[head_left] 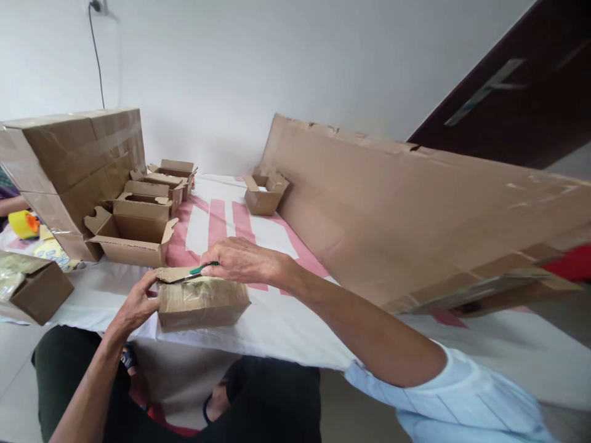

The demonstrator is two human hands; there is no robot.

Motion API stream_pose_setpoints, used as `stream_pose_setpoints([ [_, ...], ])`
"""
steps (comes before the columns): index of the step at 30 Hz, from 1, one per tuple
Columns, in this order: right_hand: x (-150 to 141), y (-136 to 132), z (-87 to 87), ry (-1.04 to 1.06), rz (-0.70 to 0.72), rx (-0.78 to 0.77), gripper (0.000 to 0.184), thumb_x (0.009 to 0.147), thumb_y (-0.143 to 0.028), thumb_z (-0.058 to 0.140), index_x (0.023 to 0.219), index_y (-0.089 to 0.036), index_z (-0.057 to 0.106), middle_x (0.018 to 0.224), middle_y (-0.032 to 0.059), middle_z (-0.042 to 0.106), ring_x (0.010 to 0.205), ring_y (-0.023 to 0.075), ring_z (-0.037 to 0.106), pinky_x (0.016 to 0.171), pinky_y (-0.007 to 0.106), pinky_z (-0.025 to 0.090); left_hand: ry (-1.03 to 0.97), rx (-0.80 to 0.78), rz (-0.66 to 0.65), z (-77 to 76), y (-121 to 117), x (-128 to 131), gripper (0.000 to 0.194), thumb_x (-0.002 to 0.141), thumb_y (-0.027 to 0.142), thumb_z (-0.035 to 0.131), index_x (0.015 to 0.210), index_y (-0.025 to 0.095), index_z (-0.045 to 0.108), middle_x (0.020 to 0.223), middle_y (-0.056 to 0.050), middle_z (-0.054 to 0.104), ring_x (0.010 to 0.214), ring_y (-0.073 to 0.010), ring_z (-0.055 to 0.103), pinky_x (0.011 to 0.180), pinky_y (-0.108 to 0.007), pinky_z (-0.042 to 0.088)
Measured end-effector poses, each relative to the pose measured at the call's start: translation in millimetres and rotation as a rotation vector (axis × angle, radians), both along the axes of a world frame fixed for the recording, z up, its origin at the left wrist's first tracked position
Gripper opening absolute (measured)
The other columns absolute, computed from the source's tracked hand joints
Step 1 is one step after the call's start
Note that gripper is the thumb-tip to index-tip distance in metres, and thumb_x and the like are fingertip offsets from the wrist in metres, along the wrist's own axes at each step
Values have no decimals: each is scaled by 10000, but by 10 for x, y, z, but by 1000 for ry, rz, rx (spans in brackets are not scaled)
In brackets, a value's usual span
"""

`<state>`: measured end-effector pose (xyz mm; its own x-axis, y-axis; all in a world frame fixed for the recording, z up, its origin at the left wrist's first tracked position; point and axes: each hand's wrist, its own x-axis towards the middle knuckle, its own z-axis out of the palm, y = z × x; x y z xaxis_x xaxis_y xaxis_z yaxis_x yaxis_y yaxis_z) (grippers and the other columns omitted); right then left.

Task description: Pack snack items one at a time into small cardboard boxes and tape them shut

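A small taped cardboard box [203, 307] lies at the table's near edge in front of me. At its left end is my left hand [138, 301], fingers closed on the corner beside a raised flap [173, 274]. My right hand [242, 259] reaches over the top with fingers wrapped round a green box cutter [203, 268]. The cutter's blade points left and lies along the edge of the flap, above the taped top. The box's inside is hidden from me.
Several open small boxes [133, 234] stand in a row at left, against a stack of taped cartons [78, 160]. Another open box [264, 194] sits farther back. A large cardboard sheet [392, 203] leans at right. A taped box [37, 289] and yellow tape roll [23, 225] are at far left.
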<state>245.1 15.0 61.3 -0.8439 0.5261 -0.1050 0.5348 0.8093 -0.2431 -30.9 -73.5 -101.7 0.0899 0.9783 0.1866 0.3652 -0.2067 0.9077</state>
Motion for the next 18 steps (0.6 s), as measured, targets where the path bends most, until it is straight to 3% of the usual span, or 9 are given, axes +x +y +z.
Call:
stream_pose_setpoints([
  [7,-246,18,54,-103,29,188,293,1058,-414,748,897,-185,834,902,89,811,831,235,715,676,326,373,12,13,19,6,54,-59,464,783,294,786,1244,241,808,1345,-106,753,1257,-307,681,945,-338,577],
  [11,-291,113,62,-156,65,246,222,1016,-363,789,892,-184,833,864,83,815,812,238,720,669,325,414,-4,-14,28,9,103,-101,451,765,329,816,1207,239,817,1311,-109,760,1260,-327,692,944,-357,592],
  [14,-1,203,-2,-109,40,247,235,998,-317,795,803,-186,798,810,71,787,782,229,706,687,330,424,-18,-45,37,21,112,-136,469,752,356,820,1204,231,814,1287,-114,766,1236,-341,706,921,-370,605],
  [18,803,312,-158,44,-156,150,312,934,-280,840,648,-211,737,678,35,713,761,224,708,726,327,441,22,-55,30,56,111,-163,485,737,337,792,1209,227,805,1261,-106,768,1206,-340,707,886,-364,600],
])
